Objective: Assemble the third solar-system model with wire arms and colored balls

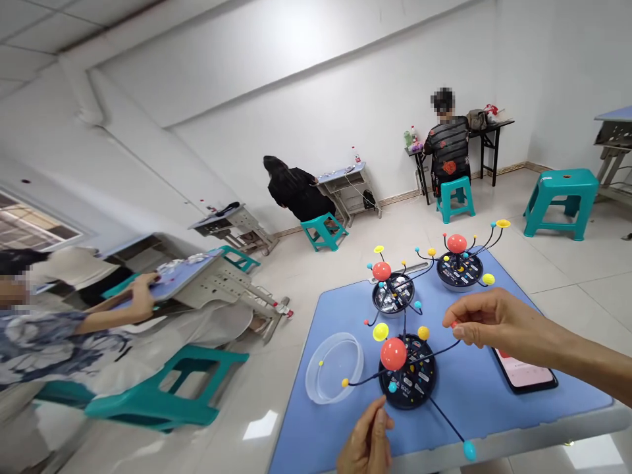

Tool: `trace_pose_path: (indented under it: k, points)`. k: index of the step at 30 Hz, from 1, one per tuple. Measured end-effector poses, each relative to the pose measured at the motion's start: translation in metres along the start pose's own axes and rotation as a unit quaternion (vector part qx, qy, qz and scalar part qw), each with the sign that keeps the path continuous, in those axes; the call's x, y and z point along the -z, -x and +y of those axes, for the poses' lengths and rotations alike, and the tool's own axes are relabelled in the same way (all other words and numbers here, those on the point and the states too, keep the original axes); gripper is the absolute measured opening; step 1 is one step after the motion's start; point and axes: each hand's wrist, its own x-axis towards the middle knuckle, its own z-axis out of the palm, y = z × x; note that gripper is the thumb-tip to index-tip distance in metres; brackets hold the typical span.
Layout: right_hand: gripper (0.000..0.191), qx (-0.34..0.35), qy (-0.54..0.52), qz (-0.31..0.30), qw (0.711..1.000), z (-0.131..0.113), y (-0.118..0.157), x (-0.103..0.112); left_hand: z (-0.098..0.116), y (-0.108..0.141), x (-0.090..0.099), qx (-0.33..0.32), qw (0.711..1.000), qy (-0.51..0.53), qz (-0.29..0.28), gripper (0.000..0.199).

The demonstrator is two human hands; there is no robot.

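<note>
A solar system model (407,382) with a black round base, a red centre ball (394,354) and coloured balls on thin black arms stands near the front of the blue table (474,421). Between the thumb and fingers of my right hand (486,319) is a small red ball (455,324), by the tip of one black arm. My left hand (368,438) is below the base, its fingers pinched together near the blue ball (393,387); whatever it may hold is hidden. Two similar models (394,293) (459,268) stand farther back.
A clear round dish (334,368) with a small yellow ball lies at the table's left. A phone (526,372) lies under my right forearm. Other people (301,191) sit at desks around the room, with green stools (561,197) on the floor.
</note>
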Motion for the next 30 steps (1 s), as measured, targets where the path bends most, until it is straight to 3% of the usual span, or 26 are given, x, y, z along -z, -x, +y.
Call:
trace_pose_path:
  k: [6,12,19,26,30]
  points:
    - [0.019,0.053,0.111,-0.018,0.992,0.0,-0.023,-0.015,0.03,-0.017,-0.004,0.033,0.999,0.029,-0.031,0.052]
    - [0.021,0.17,0.277,-0.05,0.944,-0.019,-0.054,-0.029,0.058,-0.028,-0.011,0.065,0.995,0.041,-0.062,0.056]
    - [0.022,0.136,0.393,-0.14,0.898,-0.031,-0.091,-0.043,0.063,-0.038,-0.021,0.116,0.981,0.085,-0.13,0.076]
    - [0.028,0.102,0.498,-0.218,0.833,-0.035,-0.114,-0.052,0.071,-0.05,-0.03,0.183,0.955,0.142,-0.185,0.07]
    - [0.029,0.11,0.511,-0.257,0.813,-0.03,-0.118,-0.056,0.072,-0.051,-0.031,0.205,0.946,0.157,-0.194,0.056]
